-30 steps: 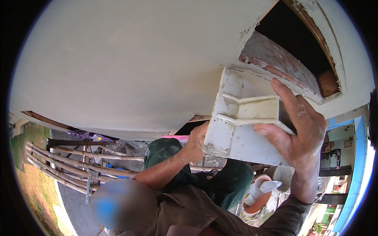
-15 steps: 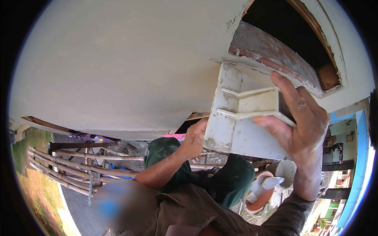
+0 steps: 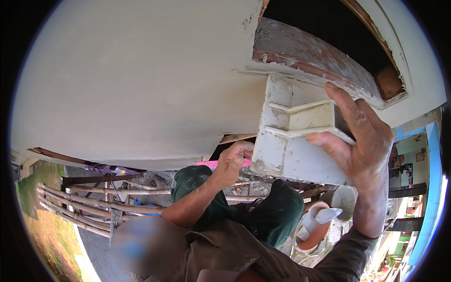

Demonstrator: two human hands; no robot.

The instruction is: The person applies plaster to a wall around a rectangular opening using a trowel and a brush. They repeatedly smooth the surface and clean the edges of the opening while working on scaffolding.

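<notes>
Right hand (image 3: 364, 152) clasps white angled tool (image 3: 307, 162) by its bracket-shaped handle (image 3: 311, 118), thumb below, forefinger above. Tool sits between the hands, left of the right palm, against or just off the pale surface (image 3: 141, 84) above them; contact unclear. Longer visible side of its plate runs roughly left-right, from beside the left fingers to the right wrist. Right hand nearer, already on it. Left hand (image 3: 229, 164) has bent fingers just beside the tool's left edge; can't tell if touching or gripping. Pink strip (image 3: 206, 163) passes behind left hand, hold unclear. Rough-edged opening (image 3: 324, 75) beyond right fingertips.
</notes>
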